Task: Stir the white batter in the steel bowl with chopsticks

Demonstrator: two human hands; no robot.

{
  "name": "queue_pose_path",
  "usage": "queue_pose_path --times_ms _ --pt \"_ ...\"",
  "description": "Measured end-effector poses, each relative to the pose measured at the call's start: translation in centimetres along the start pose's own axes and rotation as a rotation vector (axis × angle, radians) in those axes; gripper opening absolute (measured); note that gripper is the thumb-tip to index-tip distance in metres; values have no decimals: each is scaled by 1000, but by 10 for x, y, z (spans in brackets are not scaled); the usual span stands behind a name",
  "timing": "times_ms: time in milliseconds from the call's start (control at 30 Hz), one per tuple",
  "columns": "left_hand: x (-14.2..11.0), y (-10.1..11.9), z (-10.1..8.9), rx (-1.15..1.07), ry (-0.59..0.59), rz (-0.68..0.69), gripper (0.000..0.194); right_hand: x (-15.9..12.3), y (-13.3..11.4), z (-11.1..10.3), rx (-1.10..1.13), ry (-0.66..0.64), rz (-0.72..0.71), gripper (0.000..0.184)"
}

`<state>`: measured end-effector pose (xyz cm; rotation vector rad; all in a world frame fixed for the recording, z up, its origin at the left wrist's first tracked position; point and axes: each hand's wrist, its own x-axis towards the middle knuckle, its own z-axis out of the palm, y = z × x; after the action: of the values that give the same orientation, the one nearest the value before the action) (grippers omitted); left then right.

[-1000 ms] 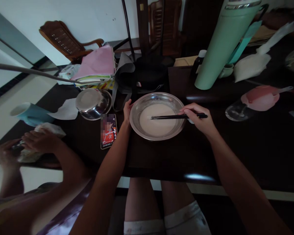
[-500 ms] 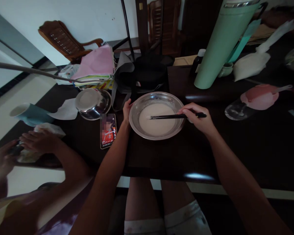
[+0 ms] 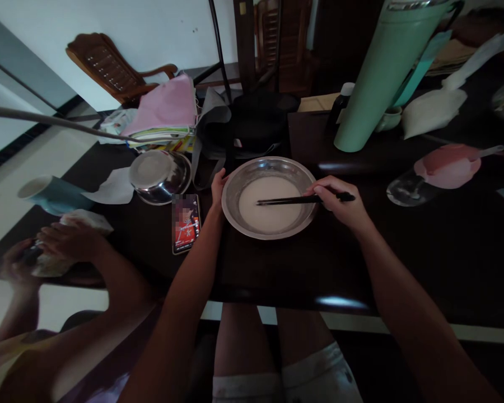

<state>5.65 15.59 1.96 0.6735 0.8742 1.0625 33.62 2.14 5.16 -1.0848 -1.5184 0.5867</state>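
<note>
A round metal bowl stands on the dark table, with a milky white liquid covering its bottom. My left hand grips the bowl's left rim, the thumb on the near side and the other fingers partly hidden behind the wall. In my right hand is a pair of black chopsticks, held near their thick ends. They lie almost level over the right rim, their tips pointing left at the liquid. Whether the tips dip under the surface is hard to tell.
Left of the bowl lie a phone, an upturned metal bowl and a blue mug. Another person's hands hold a bag at far left. A green flask and a pink-lidded measuring cup stand to the right.
The chopsticks' tips have shifted slightly within the bowl. My left hand keeps its grip on the rim. The other person's hands at far left have moved a little.
</note>
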Motion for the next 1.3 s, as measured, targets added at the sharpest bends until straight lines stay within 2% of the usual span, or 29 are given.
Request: queue_pose_path --times_ms 200,267,400,467,533,667,733,800,900,967,1033,1200,1233,1300 --pt "4 0 -2 0 -29 -21 51 4 0 -16 43 272 12 28" --pt "4 1 -2 -4 -45 -24 52 3 -2 -18 72 260 41 32" --pt "3 0 -1 -8 -35 -6 50 0 -4 -7 69 69 51 30" --pt "2 1 1 -12 -9 -7 49 0 -4 -2 34 16 18 28" --pt "1 1 3 -21 6 -16 49 1 -3 -2 -3 43 8 27" --pt "-2 3 8 -48 4 -31 50 3 -2 -15 5 228 47 26" --pt "-3 3 9 -61 14 -42 51 3 -2 -20 51 272 48 29" --pt "-3 4 9 -63 20 -50 51 1 -3 -20 91 215 49 30" --pt "-2 3 6 -34 18 -40 50 -2 -3 -12 77 11 41 27" --pt "-1 2 5 -12 13 -30 50 -1 -2 -5 25 -54 13 25" --pt "0 2 4 -7 1 -22 51 0 0 -4 -17 -2 -9 23" --pt "0 0 3 -4 -52 -26 54 5 0 -19 10 299 10 33" --pt "0 0 3 -2 -64 -31 55 5 0 -21 33 321 16 35" --pt "0 1 3 -1 -78 -37 56 4 -2 -21 73 280 36 35"
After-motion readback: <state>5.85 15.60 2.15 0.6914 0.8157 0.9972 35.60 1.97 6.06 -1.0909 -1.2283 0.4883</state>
